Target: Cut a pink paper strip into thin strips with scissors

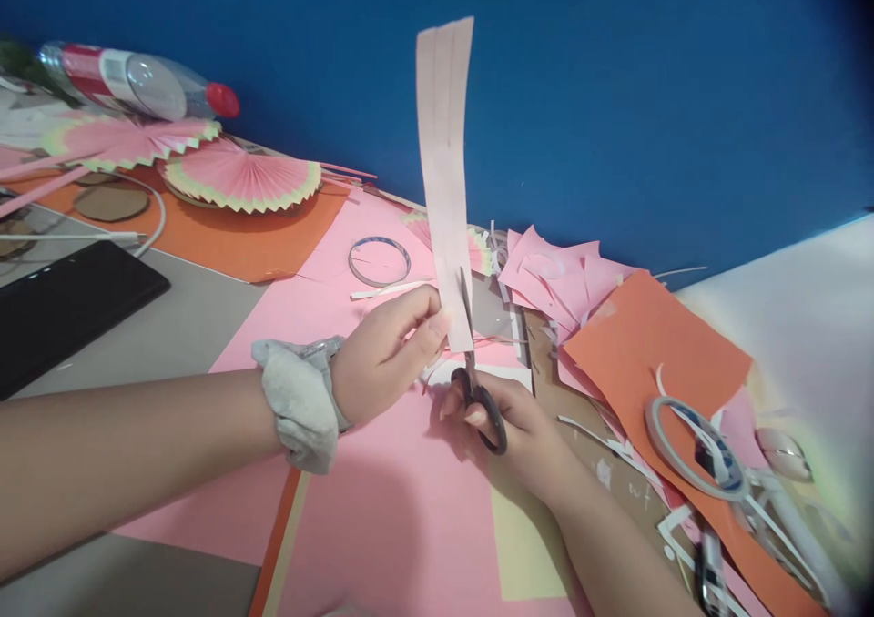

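My left hand (396, 348) pinches a long pale pink paper strip (443, 162) near its lower end, between thumb and fingers. The strip stands upright and bends slightly; faint lines run lengthwise along its upper part. In my right hand (512, 426) is a pair of black-handled scissors (492, 421), with fingers through the loops. The scissor blades point up and lie at the strip's lower right edge. Both hands are above a large pink paper sheet (355, 517). A grey scrunchie circles my left wrist.
Pleated pink paper fans (242, 178) and a plastic bottle (143, 80) lie at the back left, a black phone (75, 308) at the left. A tape roll (380, 262) sits behind my left hand. Orange paper (662, 335), paper scraps and another tape roll (655, 430) crowd the right.
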`<act>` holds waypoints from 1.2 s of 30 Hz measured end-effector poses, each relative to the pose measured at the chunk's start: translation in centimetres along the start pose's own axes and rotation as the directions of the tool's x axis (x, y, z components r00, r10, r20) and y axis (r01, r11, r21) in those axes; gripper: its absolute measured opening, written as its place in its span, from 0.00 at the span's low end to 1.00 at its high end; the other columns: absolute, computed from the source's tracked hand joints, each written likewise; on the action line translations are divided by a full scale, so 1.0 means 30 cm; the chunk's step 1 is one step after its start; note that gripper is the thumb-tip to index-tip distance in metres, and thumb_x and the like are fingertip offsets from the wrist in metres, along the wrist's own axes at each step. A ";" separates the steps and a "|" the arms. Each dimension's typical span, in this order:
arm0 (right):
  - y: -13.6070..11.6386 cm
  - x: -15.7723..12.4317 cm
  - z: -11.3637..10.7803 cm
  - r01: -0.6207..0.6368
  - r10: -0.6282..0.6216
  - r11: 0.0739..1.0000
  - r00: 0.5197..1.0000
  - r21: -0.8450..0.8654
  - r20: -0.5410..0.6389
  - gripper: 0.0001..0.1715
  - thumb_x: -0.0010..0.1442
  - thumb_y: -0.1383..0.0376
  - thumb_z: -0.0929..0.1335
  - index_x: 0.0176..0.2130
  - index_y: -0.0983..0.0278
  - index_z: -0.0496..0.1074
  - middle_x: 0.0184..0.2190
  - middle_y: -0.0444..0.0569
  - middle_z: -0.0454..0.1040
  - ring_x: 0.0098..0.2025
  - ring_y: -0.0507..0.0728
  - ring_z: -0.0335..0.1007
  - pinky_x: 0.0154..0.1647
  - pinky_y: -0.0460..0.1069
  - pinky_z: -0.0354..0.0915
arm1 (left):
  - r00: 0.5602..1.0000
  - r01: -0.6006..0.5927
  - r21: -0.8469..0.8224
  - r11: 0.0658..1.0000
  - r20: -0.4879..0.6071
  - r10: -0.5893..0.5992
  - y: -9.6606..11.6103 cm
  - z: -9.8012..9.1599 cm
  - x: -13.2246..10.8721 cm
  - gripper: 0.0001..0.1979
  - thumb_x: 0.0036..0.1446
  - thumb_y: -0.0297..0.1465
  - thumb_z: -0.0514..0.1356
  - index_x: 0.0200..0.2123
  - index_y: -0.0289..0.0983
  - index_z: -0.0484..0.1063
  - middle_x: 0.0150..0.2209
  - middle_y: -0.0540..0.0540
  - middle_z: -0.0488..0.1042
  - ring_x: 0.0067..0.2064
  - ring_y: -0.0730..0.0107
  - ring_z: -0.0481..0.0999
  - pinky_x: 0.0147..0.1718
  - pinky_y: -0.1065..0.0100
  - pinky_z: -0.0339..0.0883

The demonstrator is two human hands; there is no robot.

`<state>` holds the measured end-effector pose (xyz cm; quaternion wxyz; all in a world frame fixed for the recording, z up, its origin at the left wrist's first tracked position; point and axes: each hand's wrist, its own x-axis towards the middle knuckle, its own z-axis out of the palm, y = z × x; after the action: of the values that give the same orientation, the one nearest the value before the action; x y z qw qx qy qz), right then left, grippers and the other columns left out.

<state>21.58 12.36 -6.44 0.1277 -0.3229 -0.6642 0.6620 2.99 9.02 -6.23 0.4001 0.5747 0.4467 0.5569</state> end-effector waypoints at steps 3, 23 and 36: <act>-0.005 0.001 0.002 0.011 -0.012 1.000 1.000 -0.027 -0.014 0.24 0.57 0.46 0.66 0.30 0.65 0.69 0.19 0.41 0.67 0.21 0.50 0.61 0.25 0.46 0.55 | 1.000 -0.018 0.020 1.000 -0.007 0.019 0.002 0.000 0.002 0.14 0.65 0.37 0.47 0.28 0.37 0.57 0.23 0.54 0.58 0.23 0.80 0.58 0.22 0.73 0.56; -0.002 -0.002 0.003 -0.011 0.010 1.000 1.000 -0.020 -0.030 0.23 0.57 0.47 0.66 0.31 0.66 0.69 0.18 0.42 0.66 0.20 0.52 0.61 0.24 0.47 0.57 | 1.000 0.019 -0.045 0.999 0.018 -0.018 0.003 -0.003 -0.003 0.14 0.65 0.39 0.47 0.28 0.37 0.57 0.22 0.54 0.59 0.21 0.79 0.61 0.18 0.73 0.55; -0.012 0.000 -0.001 -0.038 0.039 0.998 0.999 -0.046 0.014 0.24 0.58 0.47 0.65 0.32 0.66 0.69 0.19 0.44 0.68 0.20 0.51 0.59 0.23 0.46 0.55 | 1.000 0.013 -0.068 0.998 0.004 -0.013 0.003 0.002 -0.001 0.14 0.64 0.38 0.47 0.28 0.38 0.58 0.21 0.54 0.60 0.19 0.80 0.61 0.17 0.73 0.56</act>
<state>21.51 12.44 -6.10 0.1027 -0.3336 -0.6736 0.6514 3.06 8.98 -6.16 0.4238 0.5586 0.4305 0.5684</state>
